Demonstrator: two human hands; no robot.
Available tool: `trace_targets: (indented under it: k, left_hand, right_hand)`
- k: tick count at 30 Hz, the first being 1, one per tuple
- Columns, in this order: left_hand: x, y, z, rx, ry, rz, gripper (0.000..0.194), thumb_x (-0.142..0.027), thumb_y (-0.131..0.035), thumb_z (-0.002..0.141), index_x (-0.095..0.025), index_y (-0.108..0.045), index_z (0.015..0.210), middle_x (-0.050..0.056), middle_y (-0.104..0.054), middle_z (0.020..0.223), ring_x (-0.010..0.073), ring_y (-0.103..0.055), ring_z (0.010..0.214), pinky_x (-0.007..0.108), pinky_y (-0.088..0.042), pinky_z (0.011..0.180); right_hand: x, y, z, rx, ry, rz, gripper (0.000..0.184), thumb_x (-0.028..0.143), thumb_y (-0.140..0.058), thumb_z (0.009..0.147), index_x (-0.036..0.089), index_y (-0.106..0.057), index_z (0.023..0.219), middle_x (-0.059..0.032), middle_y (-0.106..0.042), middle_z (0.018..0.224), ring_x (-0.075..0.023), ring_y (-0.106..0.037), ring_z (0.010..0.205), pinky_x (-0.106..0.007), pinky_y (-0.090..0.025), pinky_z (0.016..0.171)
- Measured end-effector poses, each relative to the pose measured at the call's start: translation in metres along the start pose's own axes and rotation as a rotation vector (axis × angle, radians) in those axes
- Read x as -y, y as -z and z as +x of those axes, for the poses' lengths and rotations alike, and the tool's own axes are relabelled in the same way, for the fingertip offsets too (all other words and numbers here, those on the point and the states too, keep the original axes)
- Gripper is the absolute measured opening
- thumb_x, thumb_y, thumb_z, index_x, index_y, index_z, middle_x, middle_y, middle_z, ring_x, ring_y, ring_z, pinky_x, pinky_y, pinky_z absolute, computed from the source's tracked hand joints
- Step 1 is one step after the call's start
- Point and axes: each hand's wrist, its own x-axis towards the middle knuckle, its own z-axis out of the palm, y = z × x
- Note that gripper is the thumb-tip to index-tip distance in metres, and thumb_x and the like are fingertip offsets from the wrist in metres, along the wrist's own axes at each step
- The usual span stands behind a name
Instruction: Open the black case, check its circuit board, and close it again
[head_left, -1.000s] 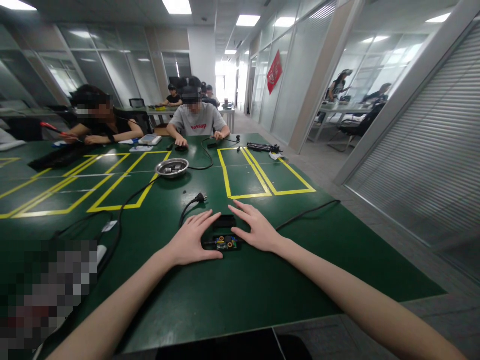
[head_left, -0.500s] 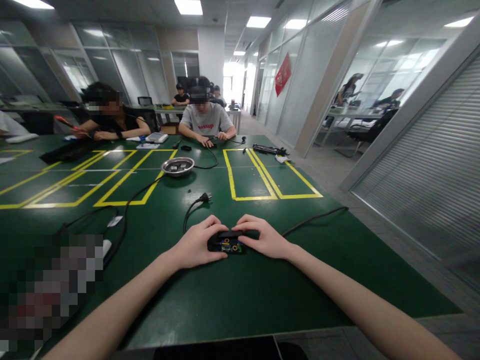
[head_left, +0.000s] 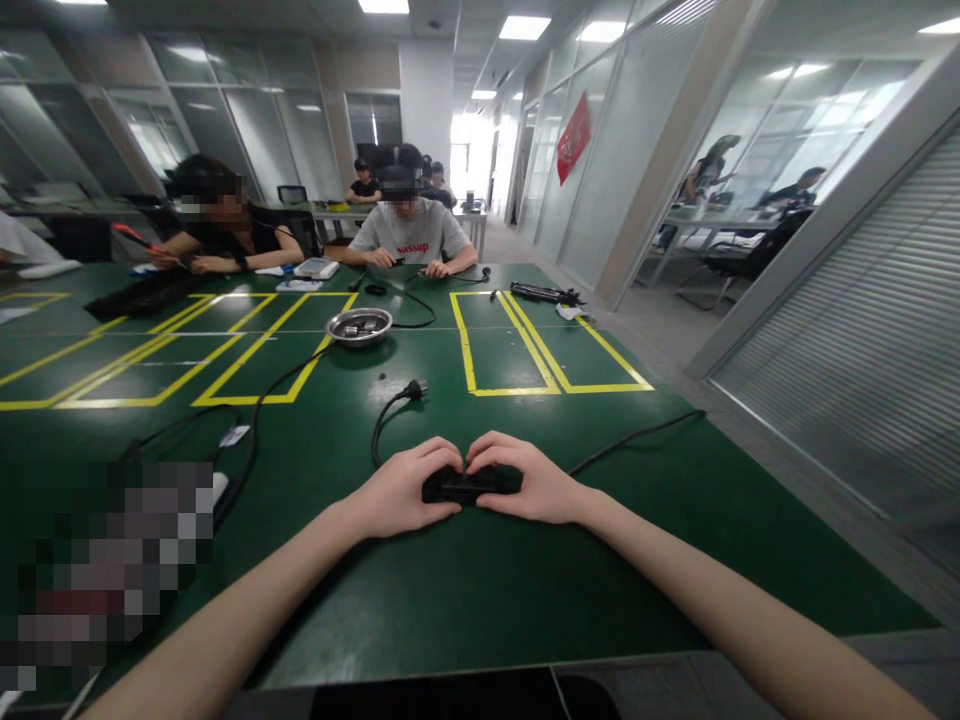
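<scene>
Between my hands, on the green table (head_left: pixel 480 590), is a small black power adapter case (head_left: pixel 466 490). Its black top cover lies over the case, and no circuit board shows. My left hand (head_left: pixel 409 488) grips the left end, thumb at the near side and fingers on top. The right end is held by my right hand (head_left: pixel 536 480) in the same way, with the fingertips of both hands almost meeting. Behind my left hand a black cord rises to a two-pin plug (head_left: pixel 412 390). Another black cable (head_left: pixel 637 434) runs off to the right behind my right hand.
A metal bowl (head_left: pixel 332 327) with small metal parts stands ahead to the left. Yellow tape (head_left: pixel 514 392) marks rectangles on the table. A blurred-out object (head_left: pixel 112 570) lies at the left. Across the table a person (head_left: pixel 409 235) handles a small black part; another sits further left.
The green circuit board with yellow rings was visible in the open case; the black cover now hides it. My right fingers have moved over the top. The view has shifted slightly.
</scene>
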Motion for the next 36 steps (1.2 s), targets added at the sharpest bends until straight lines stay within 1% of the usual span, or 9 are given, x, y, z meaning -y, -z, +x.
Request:
trace_targets:
  k: [5,9,12,17,20,25,30,33,36]
  left_hand:
    - [0.000,0.000,-0.001,0.020,0.042,0.041,0.030,-0.019,-0.079,0.081,-0.022,-0.064,0.107,0.002,-0.070,0.103,0.0203,-0.067,0.091,0.030,-0.052,0.078]
    - [0.003,0.001,-0.001,0.017,0.043,0.050,0.027,-0.025,-0.078,0.084,-0.022,-0.063,0.106,0.004,-0.072,0.104,0.0219,-0.068,0.093,0.032,-0.052,0.081]
    - [0.003,0.003,-0.001,0.004,0.035,0.060,0.022,-0.030,-0.074,0.088,-0.021,-0.062,0.104,0.005,-0.072,0.106,0.0234,-0.069,0.096,0.034,-0.053,0.084]
    - [-0.003,0.002,0.004,0.007,0.032,0.135,0.026,-0.033,-0.076,0.087,-0.021,-0.062,0.105,0.003,-0.070,0.095,0.0229,-0.067,0.086,0.033,-0.051,0.076]
    - [-0.005,-0.003,0.007,0.003,0.036,0.192,0.033,-0.031,-0.081,0.080,-0.021,-0.061,0.104,0.003,-0.071,0.098,0.0236,-0.068,0.087,0.032,-0.050,0.076]
    - [-0.001,-0.008,0.008,0.001,0.045,0.252,0.017,-0.034,-0.070,0.091,-0.022,-0.060,0.096,0.002,-0.070,0.090,0.0209,-0.067,0.080,0.030,-0.049,0.073]
    - [0.000,-0.005,0.007,0.016,-0.021,0.356,0.027,-0.047,-0.065,0.096,-0.021,-0.060,0.091,0.003,-0.070,0.082,0.0216,-0.066,0.075,0.032,-0.046,0.070]
    - [-0.002,-0.004,0.007,0.036,-0.056,0.391,0.028,-0.047,-0.061,0.098,-0.021,-0.057,0.088,0.003,-0.068,0.078,0.0212,-0.065,0.072,0.032,-0.045,0.069]
    - [-0.005,-0.003,0.006,0.025,-0.041,0.365,0.026,-0.046,-0.062,0.097,-0.022,-0.056,0.089,0.003,-0.067,0.078,0.0211,-0.065,0.071,0.031,-0.044,0.068]
  right_hand:
    - [-0.001,-0.001,-0.002,0.048,0.017,-0.049,0.035,0.015,-0.079,0.081,0.020,-0.068,0.114,-0.0107,-0.066,0.120,-0.0237,-0.065,0.111,-0.040,-0.054,0.098]
    - [-0.001,0.000,-0.002,0.104,0.017,-0.138,0.044,0.019,-0.080,0.080,0.021,-0.066,0.122,-0.0115,-0.068,0.123,-0.0252,-0.065,0.113,-0.041,-0.053,0.098]
    - [0.000,-0.001,0.000,0.131,-0.016,-0.234,0.048,0.022,-0.079,0.081,0.021,-0.065,0.127,-0.0111,-0.071,0.118,-0.0258,-0.066,0.108,-0.040,-0.054,0.094]
    - [0.002,-0.008,0.004,0.170,-0.068,-0.404,0.050,0.020,-0.075,0.075,0.014,-0.063,0.123,-0.0125,-0.072,0.107,-0.0272,-0.066,0.097,-0.040,-0.053,0.087]
    - [0.001,-0.009,0.005,0.218,-0.068,-0.465,0.043,0.018,-0.071,0.080,0.012,-0.062,0.122,-0.0136,-0.072,0.105,-0.0270,-0.067,0.096,-0.039,-0.053,0.085]
    - [0.003,-0.005,0.003,0.253,-0.073,-0.493,0.034,0.024,-0.066,0.093,0.011,-0.063,0.124,-0.0135,-0.074,0.104,-0.0260,-0.070,0.093,-0.036,-0.052,0.081]
    - [0.010,-0.001,0.004,0.284,-0.079,-0.496,0.034,0.033,-0.063,0.098,0.013,-0.065,0.126,-0.0105,-0.075,0.101,-0.0254,-0.072,0.087,-0.035,-0.051,0.078]
    - [0.012,0.000,0.005,0.274,-0.053,-0.512,0.032,0.034,-0.063,0.099,0.014,-0.065,0.124,-0.0097,-0.075,0.098,-0.0246,-0.071,0.088,-0.034,-0.051,0.078]
    - [0.010,0.000,0.003,0.265,0.000,-0.587,0.035,0.034,-0.061,0.100,0.012,-0.063,0.127,-0.0112,-0.075,0.099,-0.0242,-0.071,0.088,-0.034,-0.051,0.077]
